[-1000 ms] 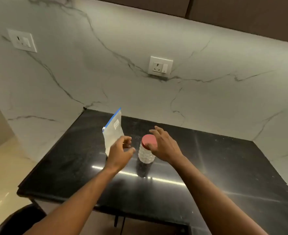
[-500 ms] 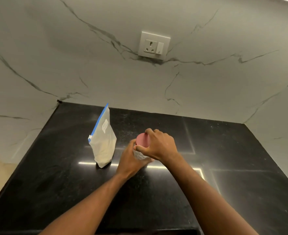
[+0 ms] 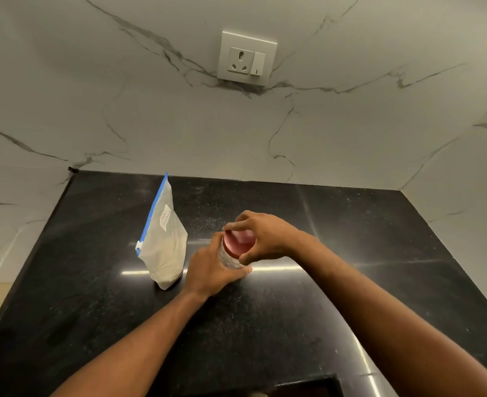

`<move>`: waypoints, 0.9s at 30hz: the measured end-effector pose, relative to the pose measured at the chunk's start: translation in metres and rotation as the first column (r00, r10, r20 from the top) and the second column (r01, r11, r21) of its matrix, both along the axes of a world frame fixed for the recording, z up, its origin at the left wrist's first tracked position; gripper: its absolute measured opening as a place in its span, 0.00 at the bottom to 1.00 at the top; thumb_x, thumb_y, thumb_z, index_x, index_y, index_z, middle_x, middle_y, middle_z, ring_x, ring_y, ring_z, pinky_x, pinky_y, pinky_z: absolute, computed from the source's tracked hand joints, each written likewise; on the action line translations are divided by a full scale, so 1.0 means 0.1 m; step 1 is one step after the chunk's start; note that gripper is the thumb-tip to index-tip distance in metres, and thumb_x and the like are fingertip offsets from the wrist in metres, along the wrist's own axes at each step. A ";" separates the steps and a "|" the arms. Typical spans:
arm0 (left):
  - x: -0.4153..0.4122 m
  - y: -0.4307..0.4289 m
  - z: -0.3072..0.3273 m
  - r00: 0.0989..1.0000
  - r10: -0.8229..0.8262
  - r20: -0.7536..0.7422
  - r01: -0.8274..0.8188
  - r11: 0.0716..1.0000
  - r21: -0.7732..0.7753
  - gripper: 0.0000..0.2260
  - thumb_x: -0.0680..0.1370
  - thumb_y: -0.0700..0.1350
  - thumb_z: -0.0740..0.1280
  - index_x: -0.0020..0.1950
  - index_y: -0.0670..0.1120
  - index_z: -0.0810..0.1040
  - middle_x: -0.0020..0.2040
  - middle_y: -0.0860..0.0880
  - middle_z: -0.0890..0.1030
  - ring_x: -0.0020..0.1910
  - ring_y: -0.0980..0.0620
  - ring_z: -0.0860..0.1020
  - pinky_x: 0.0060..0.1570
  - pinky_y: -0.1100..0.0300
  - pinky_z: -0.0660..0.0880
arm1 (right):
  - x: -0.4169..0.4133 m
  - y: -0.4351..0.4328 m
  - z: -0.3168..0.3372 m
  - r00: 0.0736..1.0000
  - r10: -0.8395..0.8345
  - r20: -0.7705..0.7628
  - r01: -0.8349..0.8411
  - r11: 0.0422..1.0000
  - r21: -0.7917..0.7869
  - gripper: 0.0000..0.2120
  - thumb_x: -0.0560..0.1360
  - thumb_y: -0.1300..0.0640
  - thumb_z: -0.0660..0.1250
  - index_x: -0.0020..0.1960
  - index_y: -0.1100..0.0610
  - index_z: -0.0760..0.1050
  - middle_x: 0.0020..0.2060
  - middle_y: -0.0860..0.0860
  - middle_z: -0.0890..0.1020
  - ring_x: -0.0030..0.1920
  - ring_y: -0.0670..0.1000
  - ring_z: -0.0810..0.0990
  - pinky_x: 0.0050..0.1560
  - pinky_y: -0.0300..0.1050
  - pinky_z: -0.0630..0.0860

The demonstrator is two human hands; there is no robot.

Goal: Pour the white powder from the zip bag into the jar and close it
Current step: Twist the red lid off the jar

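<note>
A clear jar (image 3: 228, 257) with a red lid (image 3: 238, 243) stands on the black counter (image 3: 293, 310). My left hand (image 3: 212, 270) wraps round the jar's body from the left. My right hand (image 3: 265, 236) grips the red lid from above and the right, fingers and thumb curled round its rim. Most of the jar's body is hidden by my hands. To the left of the jar stands a zip bag (image 3: 165, 242) with a blue zip strip and a small white label, filled with white powder; the zip looks shut.
Marble walls enclose the counter at the back, left and right. A white wall socket (image 3: 247, 59) sits on the back wall above the counter. A dark recess (image 3: 308, 386) shows at the counter's front edge.
My left hand left the bag's side and closed round the jar. My right hand went from hovering over the lid to gripping it. The camera came closer and tilted down.
</note>
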State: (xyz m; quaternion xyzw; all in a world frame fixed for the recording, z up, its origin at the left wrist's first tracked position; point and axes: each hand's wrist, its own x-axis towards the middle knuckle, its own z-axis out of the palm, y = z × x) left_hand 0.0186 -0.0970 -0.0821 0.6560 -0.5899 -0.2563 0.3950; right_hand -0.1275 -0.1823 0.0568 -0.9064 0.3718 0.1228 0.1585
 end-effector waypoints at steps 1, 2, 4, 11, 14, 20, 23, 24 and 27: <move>0.01 0.00 -0.01 1.000 -0.005 -0.009 0.005 1.000 -0.002 0.46 0.62 0.76 0.76 0.75 0.59 0.67 0.62 0.57 0.83 0.55 0.57 0.83 0.53 0.68 0.77 | 0.00 -0.03 0.03 0.998 0.049 -0.030 -0.049 0.999 0.017 0.40 0.71 0.46 0.78 0.79 0.42 0.66 0.72 0.49 0.71 0.67 0.53 0.72 0.63 0.51 0.77; 0.01 -0.01 -0.02 1.000 -0.007 -0.014 0.007 1.000 -0.001 0.47 0.62 0.76 0.76 0.75 0.60 0.66 0.61 0.59 0.82 0.55 0.59 0.82 0.53 0.70 0.76 | 0.01 -0.04 0.07 0.994 0.091 -0.054 -0.089 0.996 0.030 0.40 0.72 0.47 0.78 0.80 0.41 0.65 0.75 0.48 0.70 0.70 0.54 0.70 0.64 0.52 0.76; 0.01 -0.02 -0.03 1.000 -0.010 -0.011 0.011 1.000 0.011 0.45 0.62 0.77 0.75 0.73 0.62 0.66 0.57 0.62 0.82 0.51 0.61 0.82 0.50 0.70 0.78 | 0.04 -0.04 0.13 0.992 0.114 -0.059 -0.114 0.993 0.006 0.37 0.75 0.38 0.73 0.80 0.41 0.64 0.77 0.50 0.70 0.72 0.55 0.70 0.62 0.52 0.75; -0.01 -0.03 -0.09 0.998 0.046 0.044 -0.047 0.999 0.013 0.40 0.61 0.79 0.74 0.66 0.61 0.70 0.49 0.60 0.85 0.44 0.59 0.84 0.45 0.64 0.81 | 0.19 0.15 0.00 0.976 -0.120 -0.180 0.057 0.946 -0.319 0.36 0.78 0.24 0.53 0.46 0.57 0.79 0.34 0.52 0.78 0.36 0.52 0.78 0.34 0.44 0.72; -0.03 -0.03 -0.11 0.998 0.041 0.052 -0.042 0.999 0.012 0.41 0.62 0.78 0.74 0.69 0.62 0.68 0.53 0.60 0.85 0.48 0.59 0.85 0.50 0.59 0.84 | 0.20 0.11 0.07 0.993 -0.019 -0.117 -0.001 0.985 -0.173 0.23 0.77 0.36 0.67 0.59 0.55 0.80 0.47 0.52 0.85 0.44 0.51 0.81 0.41 0.44 0.77; -0.03 -0.04 -0.16 0.996 0.034 0.084 -0.036 0.999 0.019 0.43 0.63 0.75 0.76 0.73 0.59 0.70 0.52 0.60 0.86 0.49 0.61 0.85 0.54 0.60 0.84 | 0.23 0.05 0.24 0.933 0.346 -0.095 -0.344 0.938 0.037 0.22 0.73 0.57 0.74 0.66 0.46 0.81 0.67 0.47 0.81 0.63 0.52 0.79 0.57 0.48 0.80; -0.04 -0.02 -0.12 0.998 0.033 0.045 -0.033 0.999 0.012 0.40 0.62 0.78 0.75 0.68 0.65 0.68 0.47 0.66 0.83 0.45 0.67 0.83 0.48 0.66 0.82 | 0.25 0.06 0.29 0.983 0.165 -0.087 -0.176 0.972 -0.153 0.23 0.79 0.36 0.66 0.63 0.51 0.80 0.54 0.50 0.84 0.51 0.52 0.83 0.50 0.50 0.82; -0.04 -0.02 -0.11 0.998 0.042 0.037 -0.043 0.999 0.008 0.39 0.61 0.79 0.75 0.66 0.67 0.67 0.48 0.66 0.83 0.45 0.66 0.83 0.48 0.67 0.81 | 0.25 0.07 0.27 0.981 0.098 -0.167 -0.141 0.954 -0.265 0.29 0.79 0.30 0.60 0.57 0.55 0.80 0.48 0.52 0.84 0.45 0.52 0.82 0.45 0.48 0.81; -0.06 -0.01 -0.11 0.998 0.061 0.025 -0.061 0.998 0.023 0.40 0.59 0.80 0.74 0.65 0.67 0.66 0.49 0.64 0.82 0.46 0.62 0.83 0.48 0.66 0.81 | 0.24 0.10 0.14 0.960 -0.016 -0.279 -0.080 0.941 -0.329 0.34 0.80 0.27 0.54 0.39 0.57 0.74 0.34 0.52 0.77 0.37 0.52 0.79 0.37 0.45 0.75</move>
